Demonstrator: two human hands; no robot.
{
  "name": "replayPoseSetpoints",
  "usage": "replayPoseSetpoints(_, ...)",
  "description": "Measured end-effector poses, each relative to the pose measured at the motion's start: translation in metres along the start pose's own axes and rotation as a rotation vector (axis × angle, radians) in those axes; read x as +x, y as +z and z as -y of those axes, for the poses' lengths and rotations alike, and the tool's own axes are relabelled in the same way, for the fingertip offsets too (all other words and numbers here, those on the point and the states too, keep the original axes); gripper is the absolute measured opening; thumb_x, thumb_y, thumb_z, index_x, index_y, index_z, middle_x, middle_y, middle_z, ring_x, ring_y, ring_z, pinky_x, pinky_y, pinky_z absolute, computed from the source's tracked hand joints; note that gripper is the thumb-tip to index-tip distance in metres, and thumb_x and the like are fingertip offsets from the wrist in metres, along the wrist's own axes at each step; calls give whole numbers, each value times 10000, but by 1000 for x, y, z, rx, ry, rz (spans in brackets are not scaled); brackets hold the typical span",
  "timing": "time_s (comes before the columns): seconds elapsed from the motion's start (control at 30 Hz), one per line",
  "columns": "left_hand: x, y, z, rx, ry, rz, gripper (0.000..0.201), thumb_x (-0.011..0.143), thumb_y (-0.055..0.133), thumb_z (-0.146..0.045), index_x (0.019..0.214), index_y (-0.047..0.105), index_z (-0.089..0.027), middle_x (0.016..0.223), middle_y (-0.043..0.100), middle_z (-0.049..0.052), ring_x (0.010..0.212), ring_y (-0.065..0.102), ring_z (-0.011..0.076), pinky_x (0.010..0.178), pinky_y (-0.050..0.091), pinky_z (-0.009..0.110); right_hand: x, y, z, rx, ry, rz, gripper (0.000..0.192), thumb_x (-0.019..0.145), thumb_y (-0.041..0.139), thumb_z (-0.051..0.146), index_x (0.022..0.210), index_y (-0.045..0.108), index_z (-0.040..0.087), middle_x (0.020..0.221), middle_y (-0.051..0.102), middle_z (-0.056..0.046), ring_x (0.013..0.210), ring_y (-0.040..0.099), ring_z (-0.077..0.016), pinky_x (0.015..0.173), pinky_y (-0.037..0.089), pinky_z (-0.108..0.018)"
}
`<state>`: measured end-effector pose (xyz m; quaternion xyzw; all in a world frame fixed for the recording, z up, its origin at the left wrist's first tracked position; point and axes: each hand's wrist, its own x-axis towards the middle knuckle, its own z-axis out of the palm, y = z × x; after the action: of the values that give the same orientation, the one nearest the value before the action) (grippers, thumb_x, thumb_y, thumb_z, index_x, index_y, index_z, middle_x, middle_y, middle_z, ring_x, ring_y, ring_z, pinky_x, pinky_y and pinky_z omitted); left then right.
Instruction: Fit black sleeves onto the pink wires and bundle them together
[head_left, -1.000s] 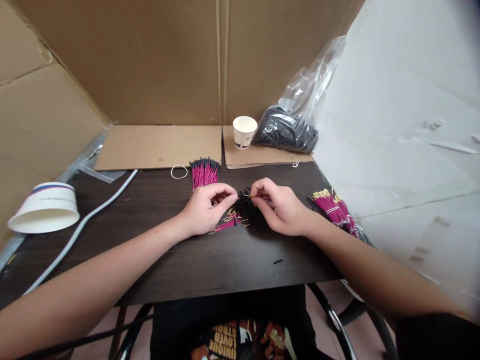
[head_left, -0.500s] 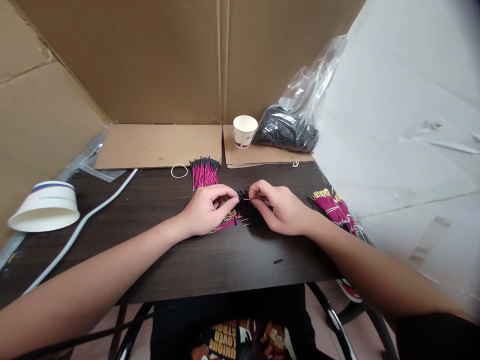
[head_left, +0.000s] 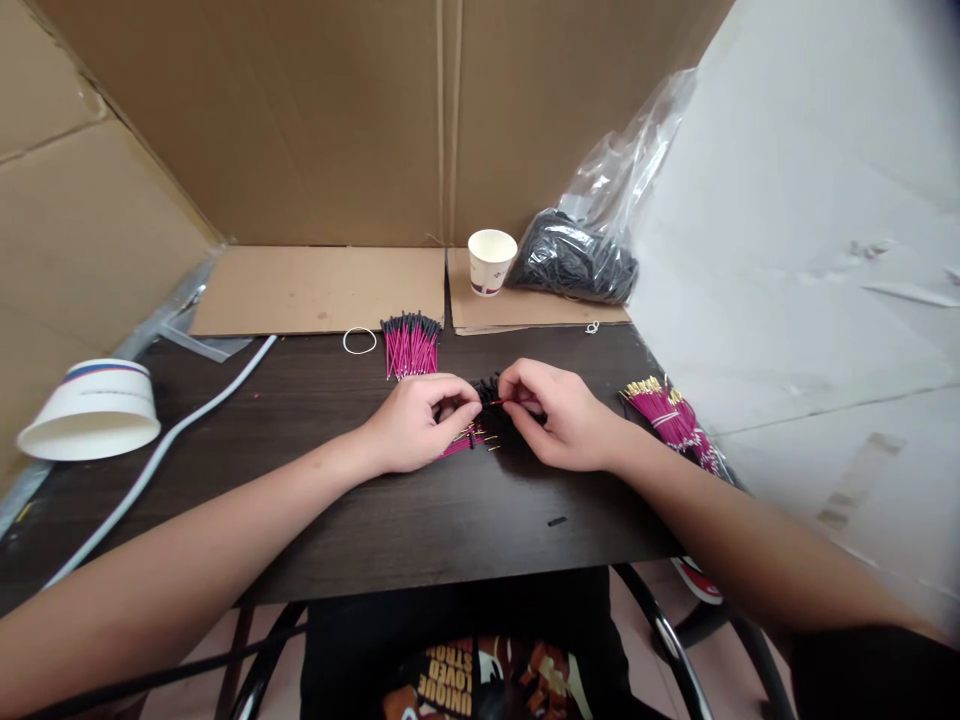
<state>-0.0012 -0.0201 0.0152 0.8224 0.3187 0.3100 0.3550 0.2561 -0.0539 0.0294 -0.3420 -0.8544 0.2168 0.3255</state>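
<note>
Pink wires [head_left: 466, 440] with gold tips lie loose mid-table under my left hand [head_left: 415, 422], whose fingers pinch one wire; my right hand [head_left: 559, 415] pinches a black cap [head_left: 491, 392] onto its tip. Capping seems underway; next needs steady alignment.

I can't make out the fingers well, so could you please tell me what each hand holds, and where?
The right hand pinches one wire near its tip; the left hand's grip cannot be told.
</note>
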Motion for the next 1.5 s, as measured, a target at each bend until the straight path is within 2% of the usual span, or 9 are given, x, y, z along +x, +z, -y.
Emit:
replayPoseSetpoints(0.2,0,0,-1,-4,13,-16,142,1024,698,-242,947,797,-176,799,720,13,620,570,119,599,452,260,0,3,1,39,3,-17,210,970,567,38,1079,545,216,948,601,-15,724,465,-142,679,426,-292)
replayPoseSetpoints(0.5,1,0,-2,-17,23,-21,139,1030,695,-226,951,794,-169,804,717,6,615,554,108,593,447,252,0,5,0,45,-11,-22,228,970,571,20,1092,559,212,958,612,-16,742,487,-142,697,443,-300)
replayPoseSetpoints(0.9,0,2,3,5,57,-27,105,1029,717,-194,983,808,-169,821,726,4,642,572,108,621,458,254,-1,7,-2,138,53,-17,261,960,603,6,1098,575,226,941,620,-7,742,533,-146,692,462,-301)
replayPoseSetpoints(1.27,1,0,0,-13,28,0,143,1039,695,-235,980,807,-169,834,750,17,668,616,126,626,475,260,-2,8,-1,98,21,-54,254,950,609,5,1077,585,224,951,632,-10,737,522,-137,650,439,-290)
replayPoseSetpoints(1.5,0,0,0,-16,3,-3,151,1031,700,-257,965,802,-169,813,739,15,635,584,120,599,454,256,-1,7,0,67,20,-56,230,947,614,30,1065,592,227,926,628,-8,730,525,-145,651,446,-295)
